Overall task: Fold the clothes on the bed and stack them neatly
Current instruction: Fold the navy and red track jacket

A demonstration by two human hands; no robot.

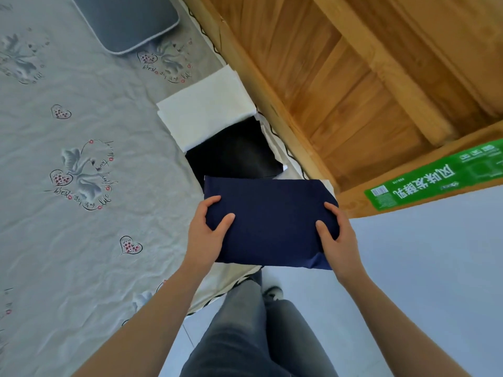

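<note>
Folded navy garment gripped between left hand and right hand above bed edge.

Bed fills left side, covered by grey sheet with printed swans, hearts, cursive script; sheet wrinkled. Dark grey cushion at top left on bed. Wooden frame of honey-coloured planks at upper right, beside bed edge. Green carton with white lettering on frame's lower rail. Pale tiled floor at right, evenly daylit.
</note>
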